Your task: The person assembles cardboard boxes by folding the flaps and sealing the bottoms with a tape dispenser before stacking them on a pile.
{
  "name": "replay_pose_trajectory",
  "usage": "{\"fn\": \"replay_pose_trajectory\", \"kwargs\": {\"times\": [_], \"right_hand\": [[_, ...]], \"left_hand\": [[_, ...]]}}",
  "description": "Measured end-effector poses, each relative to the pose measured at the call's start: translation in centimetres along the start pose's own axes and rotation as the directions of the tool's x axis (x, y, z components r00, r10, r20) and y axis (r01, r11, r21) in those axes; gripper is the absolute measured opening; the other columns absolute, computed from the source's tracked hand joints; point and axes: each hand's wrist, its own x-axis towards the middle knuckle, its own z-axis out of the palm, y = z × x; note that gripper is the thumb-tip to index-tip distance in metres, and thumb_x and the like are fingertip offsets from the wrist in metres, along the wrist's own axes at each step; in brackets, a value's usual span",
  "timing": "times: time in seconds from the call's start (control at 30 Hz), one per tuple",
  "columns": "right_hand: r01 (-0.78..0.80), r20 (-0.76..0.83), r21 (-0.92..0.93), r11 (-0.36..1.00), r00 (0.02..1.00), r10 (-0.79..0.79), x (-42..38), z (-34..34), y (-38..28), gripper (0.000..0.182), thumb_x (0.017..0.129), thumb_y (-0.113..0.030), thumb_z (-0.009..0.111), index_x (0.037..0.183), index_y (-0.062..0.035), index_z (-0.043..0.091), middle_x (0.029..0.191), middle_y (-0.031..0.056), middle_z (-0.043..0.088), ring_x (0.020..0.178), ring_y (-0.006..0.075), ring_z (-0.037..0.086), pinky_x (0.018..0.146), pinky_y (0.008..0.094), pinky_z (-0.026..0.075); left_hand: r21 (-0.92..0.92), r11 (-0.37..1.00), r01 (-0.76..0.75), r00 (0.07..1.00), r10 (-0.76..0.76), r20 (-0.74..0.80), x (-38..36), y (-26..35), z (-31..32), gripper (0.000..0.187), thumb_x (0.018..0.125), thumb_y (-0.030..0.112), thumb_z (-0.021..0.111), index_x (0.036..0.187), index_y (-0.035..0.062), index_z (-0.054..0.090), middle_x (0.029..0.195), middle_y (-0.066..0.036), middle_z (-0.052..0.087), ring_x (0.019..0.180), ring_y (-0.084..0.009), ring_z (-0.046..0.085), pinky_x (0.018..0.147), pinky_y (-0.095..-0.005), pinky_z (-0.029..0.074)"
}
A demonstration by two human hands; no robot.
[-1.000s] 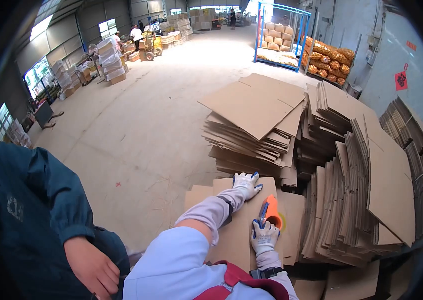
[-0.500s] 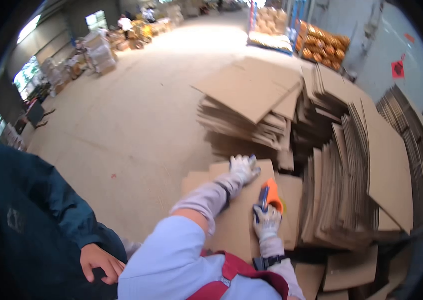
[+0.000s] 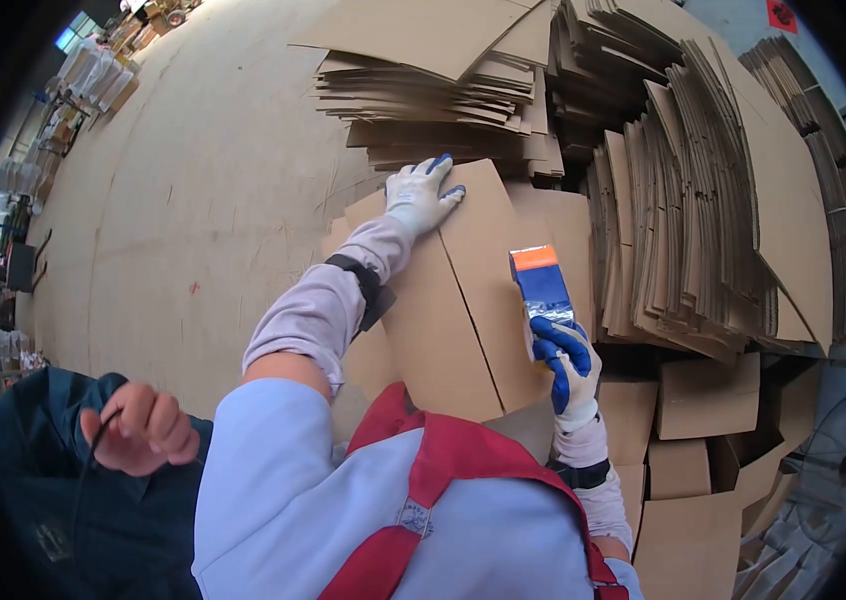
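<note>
cardboard (image 3: 425,325) beneath palm-down left hand (image 3: 421,198)

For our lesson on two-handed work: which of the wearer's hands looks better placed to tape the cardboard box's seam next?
The right hand, probably: it grips the tape dispenser beside the seam, while the left hand lies spread on the cardboard box, holding no tool.

Carton (image 3: 421,335): one, with centre seam. Left hand (image 3: 421,197): gloved, spread at carton's far edge. Right hand (image 3: 571,368): gloved, gripping tape dispenser (image 3: 541,284) near right edge. Stack (image 3: 428,95): cardboard, beyond far edge. Sheets (image 3: 683,210): upright, rightward. Co-worker's hand (image 3: 141,430): bare, holding dark cord (image 3: 86,465).
</note>
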Motion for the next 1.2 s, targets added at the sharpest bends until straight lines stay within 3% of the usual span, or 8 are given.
{"fn": "replay_pose_trajectory", "kwargs": {"times": [0.2, 0.27, 0.33, 0.5, 0.8, 0.87, 1.0, 1.2], "right_hand": [[0.008, 0.032, 0.030, 1.000, 0.999, -0.009, -0.5, 1.5, 0.8, 0.025, 0.086, -0.005, 0.059, 0.108, 0.0048, 0.066, 0.102, 0.0113, 0.061, 0.083, 0.0176, 0.060, 0.076, 0.0287, 0.048], [-0.041, 0.002, -0.105, 0.994, 0.999, 0.041, -0.6, 2.4, 0.5, 0.025, 0.084, -0.002, 0.059, 0.107, 0.0043, 0.067, 0.105, 0.0129, 0.063, 0.088, 0.0210, 0.061, 0.079, 0.0305, 0.049], [0.090, 0.038, -0.157, 0.983, 0.996, -0.085, -0.8, 2.1, 3.1, 0.024, 0.083, -0.001, 0.061, 0.106, 0.0026, 0.068, 0.106, 0.0132, 0.065, 0.096, 0.0245, 0.061, 0.084, 0.0310, 0.050], [0.001, -0.040, -0.067, 0.998, 0.999, -0.004, -1.3, 2.2, 3.8, 0.023, 0.084, -0.001, 0.061, 0.106, 0.0020, 0.068, 0.108, 0.0126, 0.065, 0.101, 0.0237, 0.061, 0.086, 0.0310, 0.050], [0.054, -0.010, -0.130, 0.990, 0.998, -0.056, -2.0, 1.9, 5.0, 0.022, 0.087, -0.004, 0.060, 0.107, 0.0024, 0.068, 0.108, 0.0118, 0.065, 0.099, 0.0217, 0.061, 0.085, 0.0313, 0.050], [0.015, -0.027, -0.013, 1.000, 1.000, -0.015, -2.0, 1.9, 4.9, 0.022, 0.088, -0.004, 0.060, 0.108, 0.0026, 0.067, 0.108, 0.0119, 0.065, 0.099, 0.0220, 0.061, 0.084, 0.0319, 0.051], [0.052, 0.020, 0.001, 0.999, 0.998, -0.052, -1.6, 1.3, 7.0, 0.025, 0.089, -0.003, 0.057, 0.112, 0.0018, 0.065, 0.110, 0.0092, 0.063, 0.094, 0.0175, 0.060, 0.083, 0.0292, 0.049], [0.124, 0.132, -0.138, 0.983, 0.986, -0.105, -1.7, 1.7, 6.1, 0.029, 0.083, -0.006, 0.058, 0.109, -0.0009, 0.068, 0.108, 0.0119, 0.066, 0.102, 0.0248, 0.060, 0.089, 0.0347, 0.048]], "left_hand": [[0.017, 1.000, 0.022, 0.998, -0.021, -0.066, 0.0, 0.0, 1.1, 0.062, 0.087, 0.053, 0.054, 0.138, 0.0193, 0.047, 0.136, -0.009, 0.051, 0.124, -0.0291, 0.047, 0.100, -0.0448, 0.035], [-0.034, 0.999, 0.036, 0.997, -0.033, 0.064, -0.2, 0.6, -1.0, 0.061, 0.086, 0.053, 0.055, 0.135, 0.0163, 0.050, 0.130, -0.010, 0.055, 0.119, -0.0302, 0.051, 0.099, -0.0435, 0.038], [-0.028, 0.999, 0.025, 0.998, -0.023, 0.059, 0.0, 0.1, -0.5, 0.061, 0.085, 0.052, 0.056, 0.133, 0.0152, 0.051, 0.127, -0.010, 0.056, 0.117, -0.0306, 0.052, 0.097, -0.0444, 0.039], [-0.093, 0.995, 0.044, 0.999, -0.041, 0.024, -0.7, 0.4, -0.5, 0.063, 0.088, 0.052, 0.053, 0.139, 0.0160, 0.046, 0.136, -0.010, 0.051, 0.125, -0.0283, 0.046, 0.105, -0.0439, 0.032], [-0.076, 0.996, 0.052, 0.999, -0.053, -0.010, -1.3, 0.4, -0.2, 0.062, 0.087, 0.051, 0.053, 0.138, 0.0157, 0.048, 0.134, -0.011, 0.052, 0.123, -0.0283, 0.046, 0.103, -0.0444, 0.032], [-0.090, 0.994, 0.055, 0.998, -0.054, 0.010, -1.6, 0.4, -0.8, 0.063, 0.087, 0.052, 0.054, 0.138, 0.0155, 0.048, 0.135, -0.012, 0.051, 0.124, -0.0287, 0.045, 0.104, -0.0446, 0.031], [-0.073, 0.994, 0.083, 0.995, -0.079, 0.054, -1.6, 0.3, -1.1, 0.064, 0.087, 0.052, 0.054, 0.139, 0.0150, 0.047, 0.138, -0.012, 0.049, 0.127, -0.0300, 0.044, 0.106, -0.0462, 0.031], [-0.058, 0.995, 0.083, 0.997, -0.082, 0.016, -1.7, 0.3, -0.8, 0.061, 0.087, 0.050, 0.055, 0.137, 0.0154, 0.049, 0.135, -0.011, 0.051, 0.125, -0.0293, 0.045, 0.103, -0.0460, 0.032]]}}
